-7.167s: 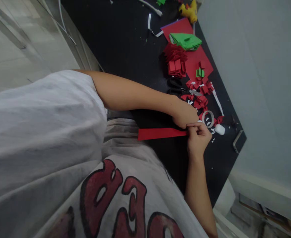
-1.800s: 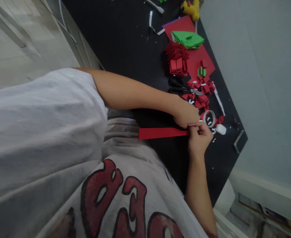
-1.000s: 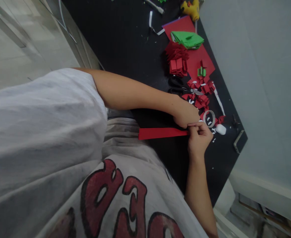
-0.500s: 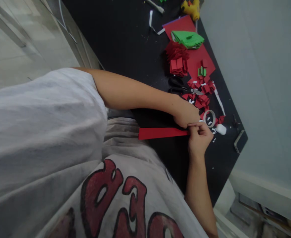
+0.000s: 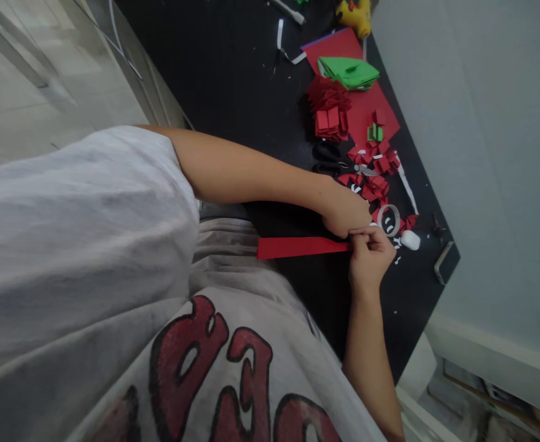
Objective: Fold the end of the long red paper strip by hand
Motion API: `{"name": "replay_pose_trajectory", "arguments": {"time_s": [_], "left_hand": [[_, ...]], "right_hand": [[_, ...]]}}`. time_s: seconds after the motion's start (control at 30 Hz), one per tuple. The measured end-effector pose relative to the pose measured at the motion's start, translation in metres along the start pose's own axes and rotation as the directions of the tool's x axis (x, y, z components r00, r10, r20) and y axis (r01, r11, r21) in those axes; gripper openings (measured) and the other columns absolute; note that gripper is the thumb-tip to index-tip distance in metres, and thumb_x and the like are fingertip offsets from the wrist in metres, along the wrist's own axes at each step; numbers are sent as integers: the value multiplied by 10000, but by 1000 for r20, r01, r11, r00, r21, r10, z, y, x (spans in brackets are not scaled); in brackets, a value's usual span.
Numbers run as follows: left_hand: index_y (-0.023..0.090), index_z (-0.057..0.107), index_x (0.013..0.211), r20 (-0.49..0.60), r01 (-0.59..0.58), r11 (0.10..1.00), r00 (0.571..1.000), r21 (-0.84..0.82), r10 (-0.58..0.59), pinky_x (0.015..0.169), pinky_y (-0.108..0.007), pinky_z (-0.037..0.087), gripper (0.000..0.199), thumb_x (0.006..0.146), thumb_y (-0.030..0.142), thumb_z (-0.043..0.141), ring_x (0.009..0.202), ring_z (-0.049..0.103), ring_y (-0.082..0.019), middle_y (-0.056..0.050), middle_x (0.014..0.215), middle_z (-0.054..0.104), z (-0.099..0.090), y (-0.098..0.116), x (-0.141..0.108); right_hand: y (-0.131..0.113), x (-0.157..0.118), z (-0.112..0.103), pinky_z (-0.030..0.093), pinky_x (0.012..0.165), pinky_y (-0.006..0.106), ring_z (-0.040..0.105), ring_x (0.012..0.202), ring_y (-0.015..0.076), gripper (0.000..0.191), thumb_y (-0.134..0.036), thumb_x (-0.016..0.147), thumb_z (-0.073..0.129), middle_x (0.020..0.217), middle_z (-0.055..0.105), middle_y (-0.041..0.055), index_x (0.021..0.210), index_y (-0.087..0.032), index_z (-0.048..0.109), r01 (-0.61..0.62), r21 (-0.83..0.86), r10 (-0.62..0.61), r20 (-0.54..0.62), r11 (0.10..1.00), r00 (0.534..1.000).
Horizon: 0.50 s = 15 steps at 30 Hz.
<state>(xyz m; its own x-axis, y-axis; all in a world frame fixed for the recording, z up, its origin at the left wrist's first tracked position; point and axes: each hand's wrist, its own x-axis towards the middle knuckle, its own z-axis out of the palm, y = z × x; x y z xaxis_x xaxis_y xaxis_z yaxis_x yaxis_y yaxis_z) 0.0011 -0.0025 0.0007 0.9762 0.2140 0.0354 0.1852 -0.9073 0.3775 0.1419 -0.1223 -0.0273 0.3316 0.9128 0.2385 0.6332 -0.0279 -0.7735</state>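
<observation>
A long folded strip of red paper (image 5: pixel 301 247) runs from the dark table's near edge, by my lap, up to my hands. My right hand (image 5: pixel 373 255) is closed, its thumb and fingers pinching the strip's far end. Pressed close beside it, my left hand (image 5: pixel 347 209) is bent downward and closed at the same end; most of its fingers are hidden under the hand. A roll of clear tape (image 5: pixel 388 220) lies just beyond the hands, with a small white case (image 5: pixel 410 240) by it.
Scissors with black handles (image 5: pixel 327 161) rest near small folded red paper pieces (image 5: pixel 375 187). Farther along are a stack of folded red paper (image 5: pixel 328 110), folded green paper (image 5: pixel 350 72), red sheets (image 5: pixel 373 113) and a yellow toy (image 5: pixel 356 17). A phone (image 5: pixel 446 263) sits at the table's corner.
</observation>
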Motion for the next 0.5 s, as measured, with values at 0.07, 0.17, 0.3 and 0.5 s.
{"name": "replay_pose_trajectory", "arguments": {"time_s": [0.07,0.17,0.3,0.5], "left_hand": [[154,822,1044,0,-8,1000,1000,6,8,785,-355,441,216,901,225,677,842,656,-254,-181,1079,766,0,0,0],[153,825,1041,-5,-14,1000,1000,12,14,772,-355,440,216,905,225,674,827,657,-256,-185,1069,766,0,0,0],[149,824,1040,-14,-15,1000,1000,7,15,794,-360,449,216,897,224,681,845,663,-258,-184,1059,766,1,-1,0],[190,821,958,-34,0,1000,999,-32,-1,842,-371,461,170,830,192,708,856,658,-244,-132,993,772,1,-1,1]], "right_hand": [[1,0,0,298,590,268,331,538,105,109,-305,743,678,526,379,-83,682,-217,663,3,-5,-3,4,1000,1000],[1,0,0,287,583,268,322,530,102,106,-303,741,677,521,379,-86,684,-214,666,3,-6,-3,4,1000,1000],[0,0,0,277,581,268,311,527,97,93,-287,731,683,524,381,-88,682,-209,674,-7,19,7,3,1000,1000],[-1,0,0,296,589,269,340,540,106,112,-306,737,680,523,388,-80,674,-214,669,19,-1,-19,-2,1000,1000]]}}
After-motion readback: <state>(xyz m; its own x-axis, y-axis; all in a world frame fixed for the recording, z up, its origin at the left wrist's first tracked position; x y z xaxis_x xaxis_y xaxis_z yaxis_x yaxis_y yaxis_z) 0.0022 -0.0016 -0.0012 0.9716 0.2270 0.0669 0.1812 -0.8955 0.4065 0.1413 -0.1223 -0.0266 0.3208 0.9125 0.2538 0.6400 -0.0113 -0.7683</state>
